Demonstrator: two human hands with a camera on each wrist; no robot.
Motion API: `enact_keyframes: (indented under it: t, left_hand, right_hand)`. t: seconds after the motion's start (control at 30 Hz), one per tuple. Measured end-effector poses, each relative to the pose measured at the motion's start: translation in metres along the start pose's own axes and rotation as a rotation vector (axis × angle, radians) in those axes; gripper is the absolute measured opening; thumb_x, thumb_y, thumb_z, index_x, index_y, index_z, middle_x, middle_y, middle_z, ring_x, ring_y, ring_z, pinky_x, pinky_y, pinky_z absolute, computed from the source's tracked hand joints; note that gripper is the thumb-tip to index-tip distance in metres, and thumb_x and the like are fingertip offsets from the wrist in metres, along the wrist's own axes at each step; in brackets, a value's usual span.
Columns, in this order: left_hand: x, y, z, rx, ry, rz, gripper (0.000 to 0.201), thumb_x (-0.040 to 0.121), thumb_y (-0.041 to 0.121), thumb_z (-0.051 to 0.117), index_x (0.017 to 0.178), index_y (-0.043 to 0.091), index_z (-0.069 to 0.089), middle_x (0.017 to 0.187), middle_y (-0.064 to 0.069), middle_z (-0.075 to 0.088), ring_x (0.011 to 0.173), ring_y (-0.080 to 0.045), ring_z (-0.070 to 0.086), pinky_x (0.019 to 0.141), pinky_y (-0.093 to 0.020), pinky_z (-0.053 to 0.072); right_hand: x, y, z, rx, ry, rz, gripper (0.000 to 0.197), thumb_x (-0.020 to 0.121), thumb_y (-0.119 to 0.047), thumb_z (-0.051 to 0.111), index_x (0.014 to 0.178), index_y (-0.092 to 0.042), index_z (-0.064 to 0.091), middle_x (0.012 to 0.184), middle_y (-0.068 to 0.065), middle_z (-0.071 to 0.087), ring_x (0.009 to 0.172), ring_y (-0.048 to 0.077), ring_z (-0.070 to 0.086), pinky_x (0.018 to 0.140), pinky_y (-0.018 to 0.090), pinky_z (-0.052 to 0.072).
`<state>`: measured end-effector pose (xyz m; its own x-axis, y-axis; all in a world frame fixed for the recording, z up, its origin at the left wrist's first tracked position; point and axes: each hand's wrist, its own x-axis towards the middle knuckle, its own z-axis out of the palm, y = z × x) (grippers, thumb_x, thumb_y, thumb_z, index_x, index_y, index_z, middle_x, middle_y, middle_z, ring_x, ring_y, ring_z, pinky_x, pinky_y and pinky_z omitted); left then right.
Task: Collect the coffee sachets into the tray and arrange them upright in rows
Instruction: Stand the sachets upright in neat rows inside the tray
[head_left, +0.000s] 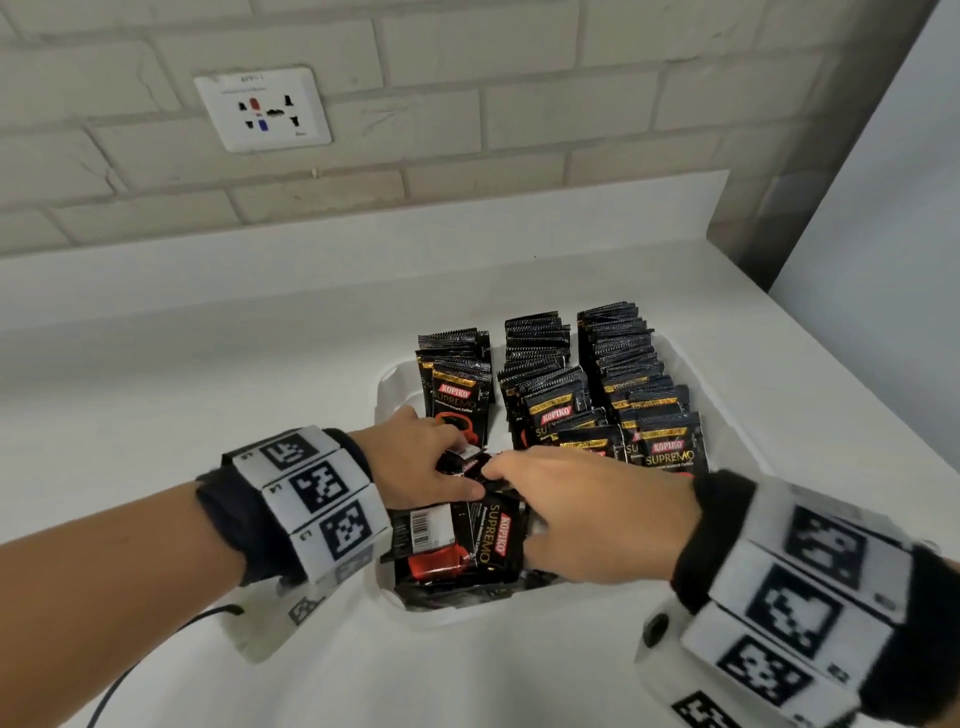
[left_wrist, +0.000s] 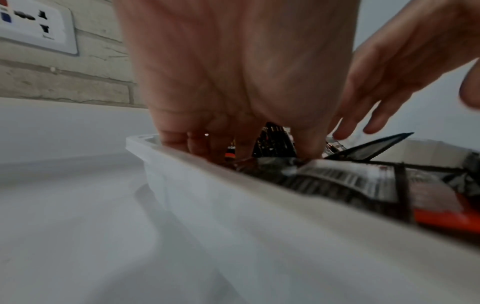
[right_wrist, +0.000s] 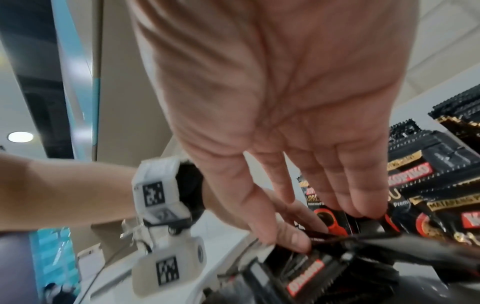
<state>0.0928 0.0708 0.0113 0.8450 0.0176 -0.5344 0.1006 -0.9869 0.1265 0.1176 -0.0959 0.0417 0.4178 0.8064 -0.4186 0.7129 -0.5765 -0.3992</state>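
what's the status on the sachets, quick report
Left hand and right hand both pinch one black foil coffee sachet over white plastic tray. Three upright rows stand behind. Loose flat pile underneath unsorted.

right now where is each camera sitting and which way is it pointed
Head: above, looking down at the tray of coffee sachets; both forearms, left hand and right hand show.
Left wrist: low outside the tray wall, looking along the left palm; right fingers show.
Right wrist: under the right palm, facing upright sachets; left wristband shows.
All share the loose sachets.
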Motion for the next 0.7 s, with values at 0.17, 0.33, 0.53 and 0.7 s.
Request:
enact_keyframes:
  t: [0.17, 0.33, 0.53, 0.7]
  left_hand:
    - [0.002, 0.006, 0.004, -0.014, 0.071, -0.052, 0.067, 0.084, 0.061, 0.049, 0.136, 0.02, 0.039, 0.132, 0.0, 0.048, 0.123, -0.021, 0.032, 0.098, -0.03, 0.031]
    - [0.005, 0.005, 0.006, 0.027, 0.127, -0.045, 0.049, 0.086, 0.045, 0.05, 0.124, 0.015, 0.048, 0.115, -0.003, 0.057, 0.114, -0.021, 0.045, 0.092, -0.026, 0.039]
    - [0.005, 0.016, 0.011, 0.166, 0.19, -0.037, 0.033, 0.09, 0.029, 0.045, 0.119, 0.014, 0.049, 0.114, -0.005, 0.058, 0.105, -0.022, 0.052, 0.084, -0.032, 0.047]
    - [0.001, 0.023, 0.009, 0.258, 0.201, -0.043, 0.024, 0.095, 0.014, 0.038, 0.117, 0.008, 0.047, 0.116, -0.009, 0.057, 0.104, -0.025, 0.055, 0.078, -0.031, 0.043]
  right_hand:
    - [-0.031, 0.013, -0.009, 0.225, 0.135, 0.034, 0.046, 0.091, -0.025, 0.049, 0.133, -0.035, 0.03, 0.127, -0.01, 0.048, 0.106, 0.012, 0.055, 0.089, 0.029, 0.047]
    - [-0.052, 0.028, -0.004, 0.363, 0.179, 0.076, 0.045, 0.088, -0.031, 0.054, 0.125, -0.046, 0.033, 0.128, -0.023, 0.044, 0.114, 0.007, 0.052, 0.097, 0.033, 0.046]
    - [-0.063, 0.037, 0.001, 0.421, 0.207, 0.059, 0.039, 0.085, -0.038, 0.058, 0.1, -0.06, 0.031, 0.128, -0.029, 0.04, 0.115, -0.007, 0.045, 0.102, 0.025, 0.04]
    - [-0.066, 0.04, 0.004, 0.457, 0.204, 0.032, 0.039, 0.084, -0.039, 0.058, 0.101, -0.061, 0.031, 0.127, -0.03, 0.04, 0.116, -0.007, 0.045, 0.103, 0.024, 0.039]
